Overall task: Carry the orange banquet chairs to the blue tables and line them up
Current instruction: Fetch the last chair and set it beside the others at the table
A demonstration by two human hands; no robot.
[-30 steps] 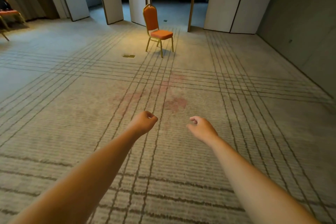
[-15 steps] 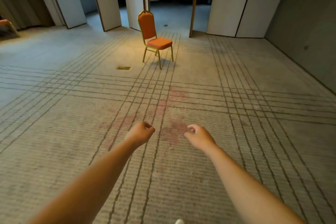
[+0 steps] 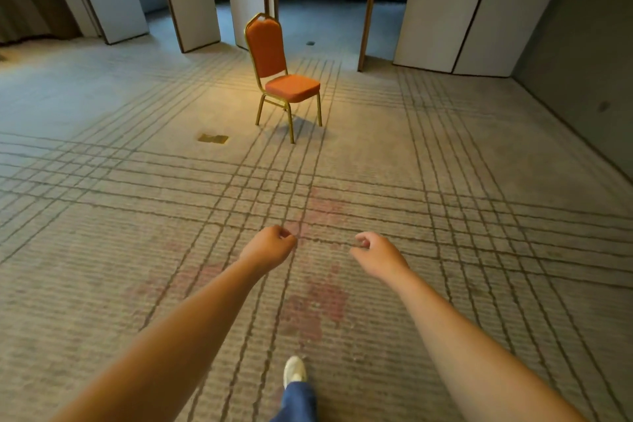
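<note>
Chair nearer than before, shoe newly in view; left hand, right hand: grip curled, empty.

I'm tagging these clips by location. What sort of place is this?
Probably a hotel banquet or function hall: a lone orange banquet chair with a gold frame stands on wide lined carpet, and tall white partition panels stand partly open at the back onto a dark room.

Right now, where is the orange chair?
Head view, upper middle: the orange chair stands on the carpet, just right of the floor plate.
</note>
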